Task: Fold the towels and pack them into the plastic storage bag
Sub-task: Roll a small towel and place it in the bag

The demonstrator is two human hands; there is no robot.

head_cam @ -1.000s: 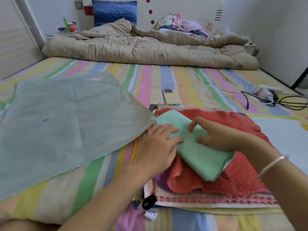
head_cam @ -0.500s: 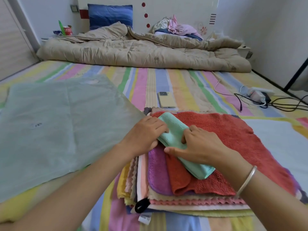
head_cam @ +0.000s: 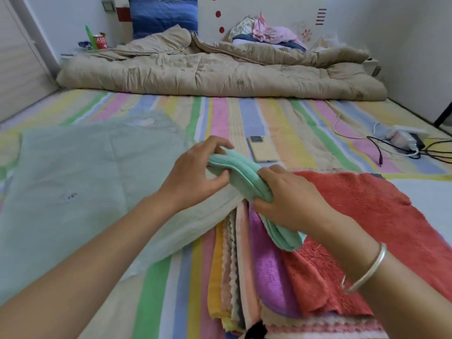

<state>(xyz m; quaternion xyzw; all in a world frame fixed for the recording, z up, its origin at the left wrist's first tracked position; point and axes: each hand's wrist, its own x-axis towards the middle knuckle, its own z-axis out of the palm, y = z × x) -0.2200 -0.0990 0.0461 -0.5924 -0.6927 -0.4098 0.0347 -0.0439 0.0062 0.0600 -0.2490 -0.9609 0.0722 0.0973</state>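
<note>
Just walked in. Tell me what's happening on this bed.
A person is packing towels. The left hand grips the far end of a folded mint towel and the right hand grips its middle, holding it above the left edge of the stack of towels on the striped bed. The plastic storage bag lies flat left of the stack. The mint towel is not yet in it.

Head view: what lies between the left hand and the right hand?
The folded green towel, gripped by left hand and right hand, in the head view.
</note>
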